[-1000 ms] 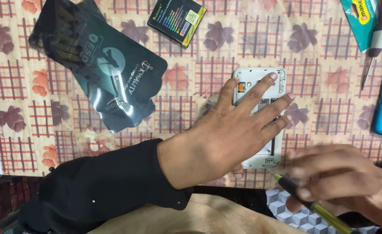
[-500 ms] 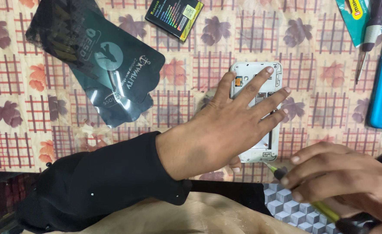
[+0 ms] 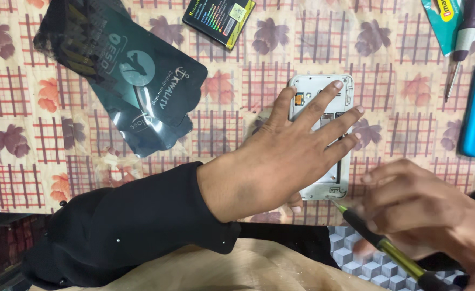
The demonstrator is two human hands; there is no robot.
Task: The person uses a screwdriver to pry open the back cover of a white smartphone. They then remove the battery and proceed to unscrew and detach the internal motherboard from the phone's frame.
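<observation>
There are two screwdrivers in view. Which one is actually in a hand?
The yellow-and-black screwdriver at lower right: the right hand grips it, tip at the open white phone's bottom corner. The white-handled screwdriver lies untouched at upper right.

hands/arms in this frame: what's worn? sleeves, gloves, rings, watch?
Both hands are bare: no gloves, and no rings or watch visible. The left hand comes out of a long black fabric sleeve ending at the wrist, with small pale specks on it. The right hand is motion-blurred; dark cloth shows at its wrist.

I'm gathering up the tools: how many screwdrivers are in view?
2: a yellow-shafted screwdriver in the right hand, and a second screwdriver lying at the table's top right. Others may be out of frame.
</observation>
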